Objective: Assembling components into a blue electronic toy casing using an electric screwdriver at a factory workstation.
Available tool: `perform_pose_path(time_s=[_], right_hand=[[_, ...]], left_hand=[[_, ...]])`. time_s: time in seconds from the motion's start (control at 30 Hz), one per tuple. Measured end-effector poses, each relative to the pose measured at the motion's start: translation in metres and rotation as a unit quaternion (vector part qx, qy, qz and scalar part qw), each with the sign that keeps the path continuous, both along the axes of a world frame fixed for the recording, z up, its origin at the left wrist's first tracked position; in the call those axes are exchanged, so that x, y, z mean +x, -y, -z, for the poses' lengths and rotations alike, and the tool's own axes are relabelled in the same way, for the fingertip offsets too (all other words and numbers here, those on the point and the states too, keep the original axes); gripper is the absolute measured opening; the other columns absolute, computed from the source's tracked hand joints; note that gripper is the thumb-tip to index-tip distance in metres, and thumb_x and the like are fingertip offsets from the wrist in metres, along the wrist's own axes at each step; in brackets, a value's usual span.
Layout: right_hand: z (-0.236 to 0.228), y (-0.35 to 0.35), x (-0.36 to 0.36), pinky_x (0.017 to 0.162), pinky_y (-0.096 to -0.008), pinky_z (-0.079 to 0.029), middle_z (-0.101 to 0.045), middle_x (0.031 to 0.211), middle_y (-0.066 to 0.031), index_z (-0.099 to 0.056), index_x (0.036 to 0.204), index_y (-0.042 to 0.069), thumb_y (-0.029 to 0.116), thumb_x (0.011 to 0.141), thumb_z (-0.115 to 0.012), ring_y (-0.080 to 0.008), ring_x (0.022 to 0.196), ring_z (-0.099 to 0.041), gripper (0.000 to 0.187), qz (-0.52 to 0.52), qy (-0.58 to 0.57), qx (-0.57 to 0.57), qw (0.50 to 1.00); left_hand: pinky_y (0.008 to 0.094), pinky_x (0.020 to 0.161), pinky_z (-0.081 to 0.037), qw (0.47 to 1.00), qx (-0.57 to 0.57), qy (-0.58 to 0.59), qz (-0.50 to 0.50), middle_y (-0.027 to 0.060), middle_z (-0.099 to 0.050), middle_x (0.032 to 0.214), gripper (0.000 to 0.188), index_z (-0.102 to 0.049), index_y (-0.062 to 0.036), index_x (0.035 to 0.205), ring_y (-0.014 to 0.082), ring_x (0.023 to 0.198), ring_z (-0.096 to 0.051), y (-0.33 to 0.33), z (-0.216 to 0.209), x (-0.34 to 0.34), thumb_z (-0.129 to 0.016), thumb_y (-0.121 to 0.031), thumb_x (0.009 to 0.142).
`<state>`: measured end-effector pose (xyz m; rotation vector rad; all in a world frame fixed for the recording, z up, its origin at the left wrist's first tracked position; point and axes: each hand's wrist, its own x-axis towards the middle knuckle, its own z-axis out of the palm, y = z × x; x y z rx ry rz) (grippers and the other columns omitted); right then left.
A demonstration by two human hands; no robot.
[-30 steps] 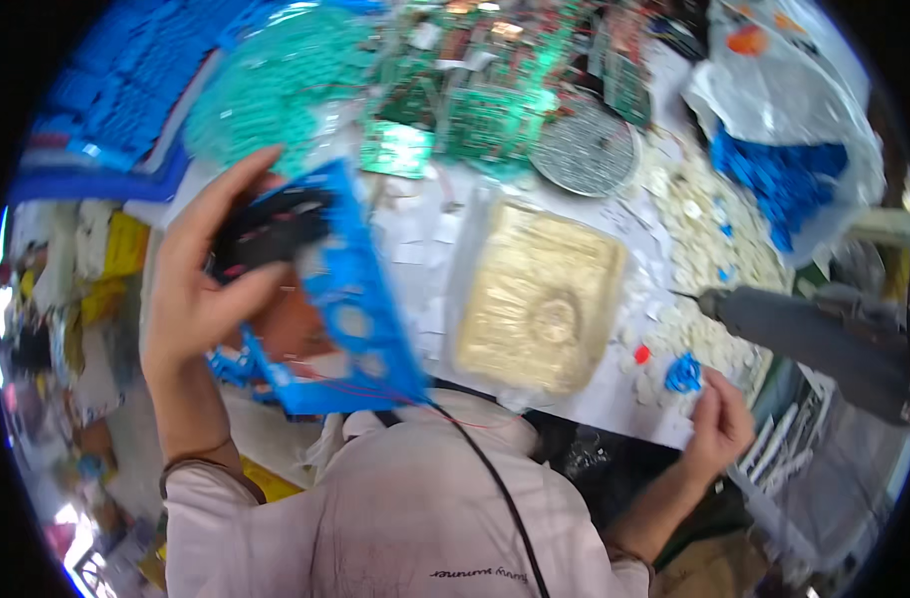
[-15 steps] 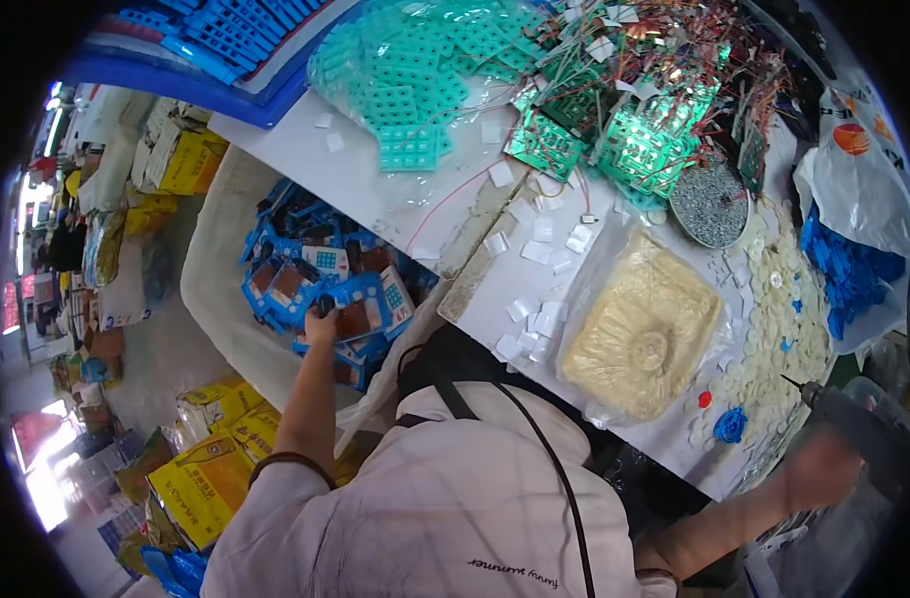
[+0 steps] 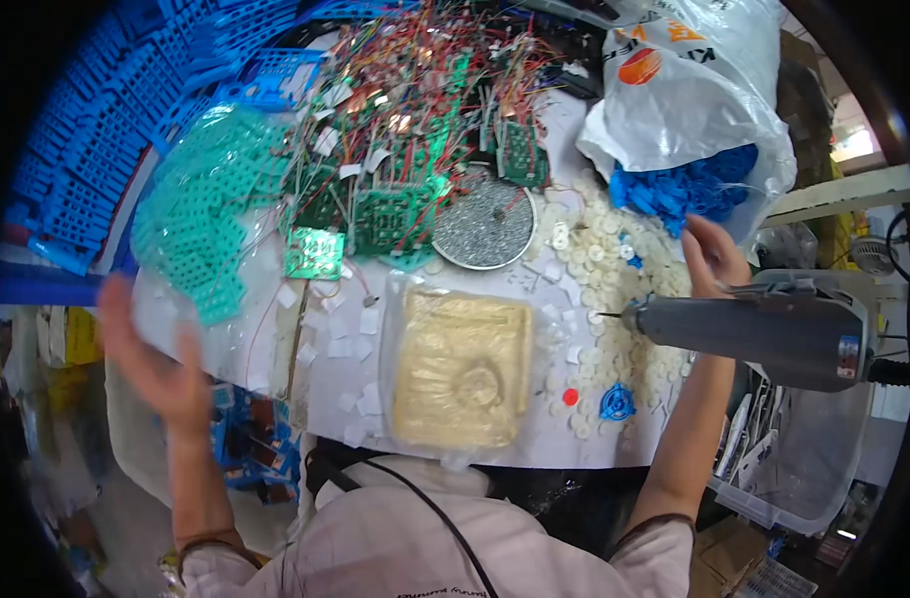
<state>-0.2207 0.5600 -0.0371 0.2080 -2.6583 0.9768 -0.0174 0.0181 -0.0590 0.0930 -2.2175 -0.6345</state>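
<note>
**Status: both hands empty, parts all laid out, no assembly visible in hand**

Left hand (image 3: 156,374) is up at the left edge of the frame, fingers spread wide, holding nothing; it's motion-blurred. It hangs past the table (image 3: 325,399) edge, above a bin of blue and brown parts (image 3: 256,444) at lower left.

Right hand (image 3: 714,257) is at the right of the frame, loosely open, fingers reaching toward the blue plastic pieces (image 3: 684,184) spilling from the white plastic bag (image 3: 684,110). Not gripping anything I can see. It sits just above the grey electric screwdriver (image 3: 754,329), which hangs level with its bit pointing left, untouched.

Judgement: nothing is being held or joined, so this reads as between units, with picking up parts as the open step. Can't tell a finished count from this view.

How the parts look:
- Blue pieces: small, moulded, bright blue, piled in the bag mouth at upper right. One loose blue round piece (image 3: 617,404) lies on the table at lower centre-right, next to a red dot (image 3: 571,397).
- White round discs (image 3: 600,249) scattered in a wide patch right of centre.
- Green circuit boards with red wires (image 3: 405,130) heaped top centre; teal plastic frames (image 3: 201,214) bagged at upper left.
- Round tray of screws (image 3: 485,224) at centre; yellowish bagged pad (image 3: 462,364) below it.
</note>
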Motion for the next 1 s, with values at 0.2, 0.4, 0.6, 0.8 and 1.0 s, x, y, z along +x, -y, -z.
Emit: perform_pose_path(time_s=[0.2, 0.4, 0.6, 0.8, 1.0], right_hand=[[0.020, 0.014, -0.095, 0.091, -0.0468, -0.051, -0.068, 0.111, -0.0141, -0.073, 0.109, 0.010, 0.007, 0.077, -0.070, -0.0386, 0.102, -0.063, 0.033, -0.037, 0.060, 0.356, 0.932], [0.014, -0.016, -0.075, 0.082, -0.0381, -0.051, -0.068, 0.098, -0.0150, -0.072, 0.102, 0.005, 0.003, 0.083, -0.068, -0.0351, 0.092, -0.065, 0.020, -0.074, -0.074, 0.214, 0.971], [0.009, -0.065, 0.079, 0.083, -0.0292, -0.053, -0.069, 0.103, -0.0081, -0.069, 0.111, 0.000, 0.004, 0.088, -0.070, -0.0159, 0.093, -0.064, 0.024, 0.107, -0.028, -0.223, 0.969], [0.016, 0.064, 0.215, 0.080, -0.0306, -0.056, -0.065, 0.102, -0.0122, -0.066, 0.109, -0.006, -0.004, 0.082, -0.071, -0.0194, 0.097, -0.064, 0.028, -0.092, 0.239, -0.381, 0.888], [0.032, 0.130, 0.216, 0.071, -0.0256, -0.062, -0.061, 0.108, -0.0088, -0.060, 0.124, -0.007, -0.009, 0.089, -0.063, -0.0145, 0.099, -0.063, 0.034, -0.080, 0.263, -0.483, 0.831]], left_hand=[[0.0535, 0.099, -0.042, 0.918, 0.013, 0.140, 0.370, 0.0157, -0.055, 0.130, 0.055, -0.063, -0.0098, 0.123, 0.0374, 0.119, -0.053, -0.154, 0.001, -0.044, -0.076, -0.007, 0.069], [0.0422, 0.085, -0.050, 0.869, 0.105, 0.165, 0.454, 0.0096, -0.063, 0.114, 0.038, -0.067, -0.0086, 0.111, 0.0299, 0.101, -0.063, -0.176, 0.015, -0.036, -0.074, -0.004, 0.074], [0.0271, 0.069, -0.051, 0.799, 0.208, 0.336, 0.452, 0.0099, -0.067, 0.101, 0.021, -0.069, -0.0041, 0.105, 0.0174, 0.082, -0.067, -0.164, 0.023, -0.014, -0.072, -0.005, 0.084], [0.0198, 0.068, -0.048, 0.586, 0.441, 0.494, 0.467, 0.0041, -0.070, 0.100, 0.029, -0.063, -0.0010, 0.121, 0.0034, 0.076, -0.060, -0.190, 0.010, -0.002, -0.069, -0.005, 0.093], [0.0189, 0.058, -0.046, 0.553, 0.512, 0.485, 0.445, 0.0002, -0.067, 0.082, 0.030, -0.063, 0.0009, 0.117, 0.0007, 0.067, -0.056, -0.199, 0.024, -0.001, -0.073, -0.014, 0.093]])
